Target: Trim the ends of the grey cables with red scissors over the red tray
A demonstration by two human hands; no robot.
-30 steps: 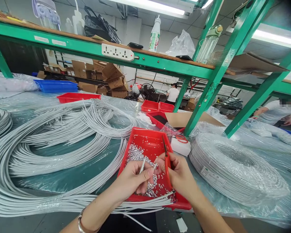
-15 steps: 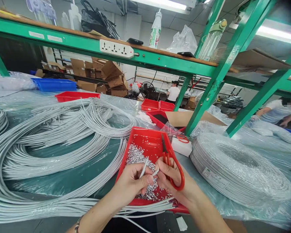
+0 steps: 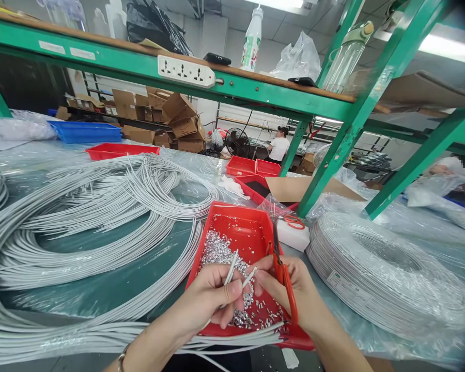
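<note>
My left hand (image 3: 211,293) is closed around pale grey cables, pinching one cable end (image 3: 249,278) between thumb and finger; a second cable end (image 3: 231,267) sticks up beside it. Scissors with orange-red handles (image 3: 290,295) are held in my right hand (image 3: 300,281), blades pointing up and away. The right thumb and fingertips meet at the tip of the pinched cable; whether they grip it is hard to tell. Both hands are over a red tray (image 3: 244,219) strewn with small silvery scraps (image 3: 219,248). Several cable ends (image 3: 256,336) lie across its near edge.
Bundles of looped grey cable (image 3: 81,263) cover the left of the table. A wrapped cable coil (image 3: 387,268) lies at the right, near a white box (image 3: 292,232) bearing another red-handled pair of scissors. A green shelf frame (image 3: 329,155) crosses above. Two people are farther back.
The scissors have turned more upright and shifted right with my right hand. Its fingertips have moved slightly up at the cable tip. The left hand has barely moved.
</note>
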